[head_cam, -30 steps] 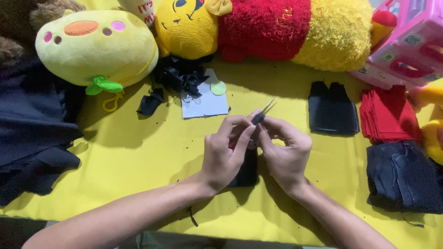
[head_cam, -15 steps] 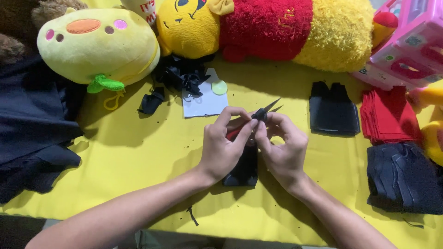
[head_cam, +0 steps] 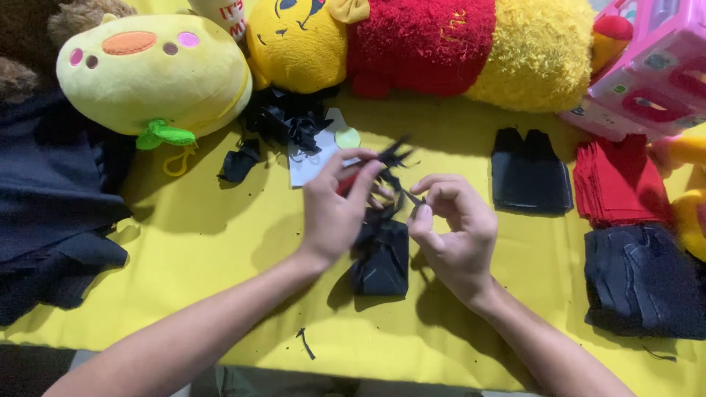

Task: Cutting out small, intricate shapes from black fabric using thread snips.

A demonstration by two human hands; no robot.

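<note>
Black cloth piece (head_cam: 382, 254) is held up off the yellow table (head_cam: 220, 228), approx. centre of view, between both hands; its lower end hangs down toward the table, prob. so the upper edge stays free for work. Left hand (head_cam: 334, 209) is closed narrow on small snips (head_cam: 386, 158) w/ what looks like a red grip, blades dark and slightly parted, pointed up and away from the body; whether the blades are on the cloth cannot be told, motion blur. Right hand (head_cam: 456, 235) is curled, thumb and forefinger pinched on a thin black strand (head_cam: 408, 195) at the cloth's top, other fingers loosely bent; strand seems kept taut toward the snips, judged as a hold for trimming. Materials are laid w/in reach on the right: folded black piece (head_cam: 531, 173), red felt stack (head_cam: 618, 180), dark cloth stack (head_cam: 643, 283), well apart from each other and sorted by colour. Black scraps (head_cam: 283, 117) are heaped beyond the hands, just beside a white card (head_cam: 312, 158) w/ a pale green disc (head_cam: 347, 137). A stray black sliver (head_cam: 305, 342) lies near the front edge. Plush toys line the far edge: green-yellow one (head_cam: 151, 70) at left, yellow-and-red one (head_cam: 412, 44) at centre. Dark fabric (head_cam: 51, 198) is draped at far left; pink plastic toy (head_cam: 651, 70) at upper right.
</note>
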